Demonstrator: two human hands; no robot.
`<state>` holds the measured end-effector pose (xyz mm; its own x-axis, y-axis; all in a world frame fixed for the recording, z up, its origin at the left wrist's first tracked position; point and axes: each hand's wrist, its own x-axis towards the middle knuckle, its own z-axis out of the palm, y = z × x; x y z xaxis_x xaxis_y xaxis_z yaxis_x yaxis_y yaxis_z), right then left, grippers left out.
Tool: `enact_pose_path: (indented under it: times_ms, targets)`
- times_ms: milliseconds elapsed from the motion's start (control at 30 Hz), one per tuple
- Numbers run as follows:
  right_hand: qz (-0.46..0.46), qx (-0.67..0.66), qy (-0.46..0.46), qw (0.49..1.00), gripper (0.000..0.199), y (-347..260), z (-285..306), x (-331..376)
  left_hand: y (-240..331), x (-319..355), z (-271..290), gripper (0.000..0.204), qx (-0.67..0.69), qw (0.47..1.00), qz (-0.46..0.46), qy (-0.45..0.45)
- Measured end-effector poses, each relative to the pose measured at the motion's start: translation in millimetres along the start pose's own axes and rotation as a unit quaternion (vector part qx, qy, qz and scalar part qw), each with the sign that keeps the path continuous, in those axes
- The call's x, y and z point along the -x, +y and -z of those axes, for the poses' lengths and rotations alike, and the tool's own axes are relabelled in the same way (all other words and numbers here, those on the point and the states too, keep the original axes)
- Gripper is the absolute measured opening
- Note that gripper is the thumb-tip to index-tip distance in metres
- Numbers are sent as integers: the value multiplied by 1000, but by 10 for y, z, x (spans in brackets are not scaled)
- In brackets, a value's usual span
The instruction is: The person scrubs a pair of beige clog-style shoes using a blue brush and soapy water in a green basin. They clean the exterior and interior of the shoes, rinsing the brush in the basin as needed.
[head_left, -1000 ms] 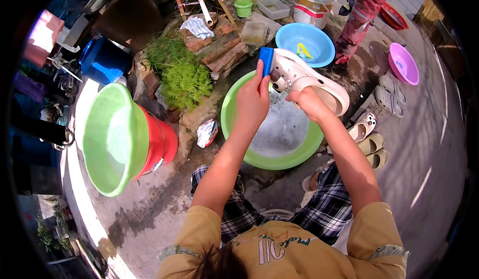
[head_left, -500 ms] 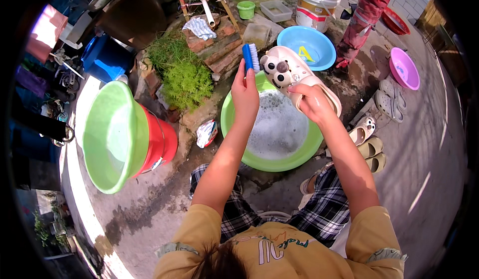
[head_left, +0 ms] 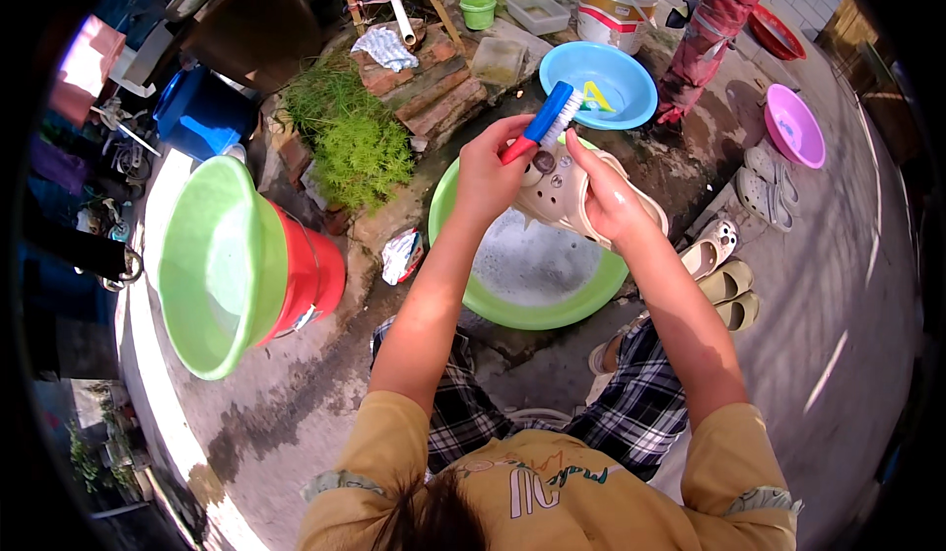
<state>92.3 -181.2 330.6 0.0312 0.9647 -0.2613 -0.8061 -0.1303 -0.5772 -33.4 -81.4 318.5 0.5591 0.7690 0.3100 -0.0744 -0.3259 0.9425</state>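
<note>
My left hand (head_left: 491,172) is closed round a scrubbing brush (head_left: 548,119) with a blue and red handle and white bristles. The brush leans to the right above a cream clog (head_left: 560,199), its bristles close to my right fingertips. Whether they touch the shoe I cannot tell. My right hand (head_left: 613,201) grips the clog by its side. Part of the toe, with its round charms, is hidden behind my left hand. Below both hands is a light green basin (head_left: 537,318) of foamy grey water (head_left: 532,260).
To the left, a green basin (head_left: 241,339) rests on a red bucket (head_left: 320,280). A blue basin (head_left: 631,98) stands beyond the clog, near a white bucket (head_left: 606,24) and a wrapped red post (head_left: 705,48). Several shoes (head_left: 729,280) lie right; plants (head_left: 360,162) and bricks (head_left: 439,103) are behind.
The brush has tipped from upright to leaning right and moved over the clog. The clog has turned and dropped slightly, its charms now mostly covered by my left hand.
</note>
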Motion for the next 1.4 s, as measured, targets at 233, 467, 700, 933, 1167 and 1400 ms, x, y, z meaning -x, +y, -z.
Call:
enact_pose_path:
  times_ms: [233, 467, 700, 933, 1167, 1400]
  targets:
    - [103, -45, 42, 993, 33, -11, 60, -126, 57, 308, -124, 44, -302, 950, -66, 40]
    - [160, -77, 93, 980, 46, 78, 56, -159, -73, 231, -193, 43, -357, 927, -40, 111]
    - [151, -8, 99, 983, 43, 158, 90, -166, 51, 335, -286, 42, -367, 924, -67, 86]
    - [192, 154, 153, 957, 41, 217, -25, -113, -55, 305, -202, 43, -379, 917, -100, 67]
    - [157, 74, 130, 976, 34, 171, 100, -161, 17, 474, -350, 45, -275, 956, -98, 36]
    - [160, 1, 119, 980, 30, 98, 139, -164, -2, 394, -316, 42, -198, 977, 12, 76]
